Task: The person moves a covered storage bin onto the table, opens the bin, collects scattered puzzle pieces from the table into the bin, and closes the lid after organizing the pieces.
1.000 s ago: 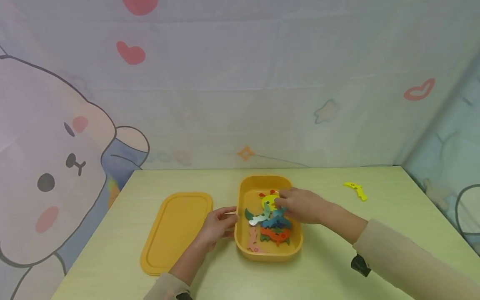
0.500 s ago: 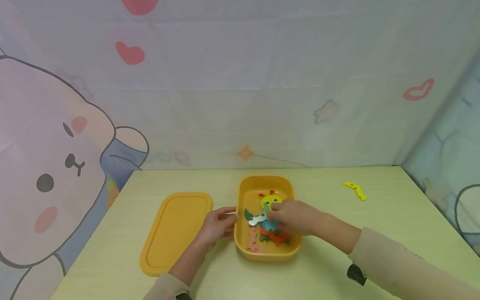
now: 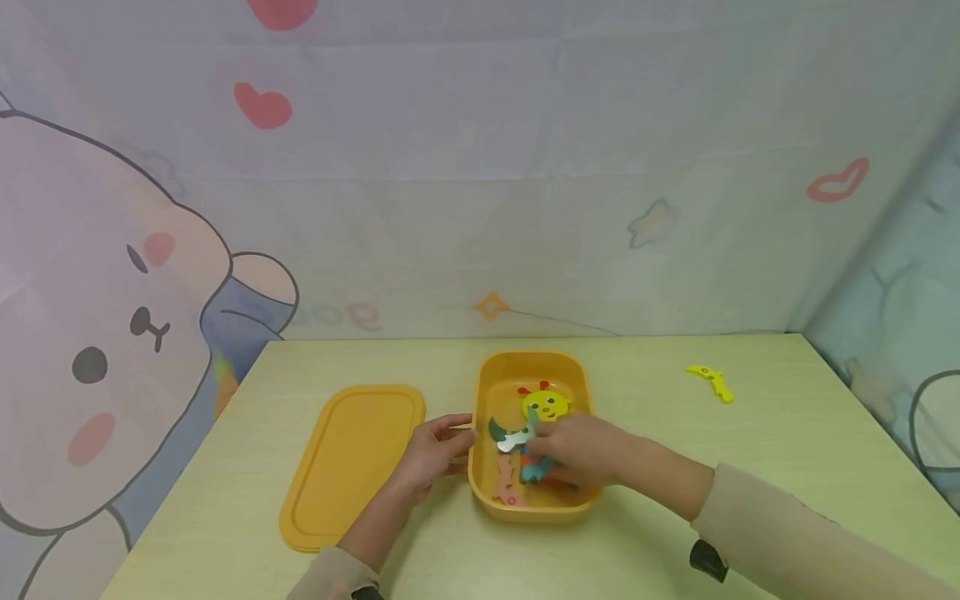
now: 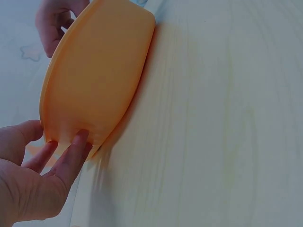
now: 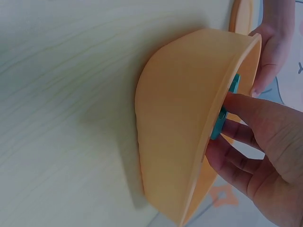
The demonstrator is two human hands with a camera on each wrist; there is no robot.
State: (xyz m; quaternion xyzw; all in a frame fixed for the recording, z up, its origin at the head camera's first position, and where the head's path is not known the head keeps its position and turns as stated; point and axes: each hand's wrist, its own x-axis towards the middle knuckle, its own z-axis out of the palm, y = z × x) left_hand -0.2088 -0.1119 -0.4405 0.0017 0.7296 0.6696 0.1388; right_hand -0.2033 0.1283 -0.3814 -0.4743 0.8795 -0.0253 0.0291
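A deep orange plastic box (image 3: 534, 515) stands on the table with flat toy pieces inside. My left hand (image 3: 438, 450) rests against its left side; in the left wrist view its extended fingers touch the outer wall and the thumb lies at the rim. My right hand (image 3: 581, 450) reaches in over the right side and pinches a flat teal toy piece (image 5: 218, 124) between thumb and fingers. Near it lie a yellow smiling face piece (image 3: 545, 405) with red knobs, a pale green curved piece (image 3: 516, 439) and a pink piece (image 3: 506, 479). Red pieces are mostly hidden under the right hand.
An orange lid (image 3: 356, 467) lies flat on the table left of the box. A yellow curved piece (image 3: 712, 382) lies alone toward the back right. Behind the table (image 3: 645, 542) hangs a printed cloth (image 3: 465, 167).
My right hand has moved down and toward me inside the box, bringing the teal piece over the red ones and uncovering the yellow face. The left hand stays at the box's side.
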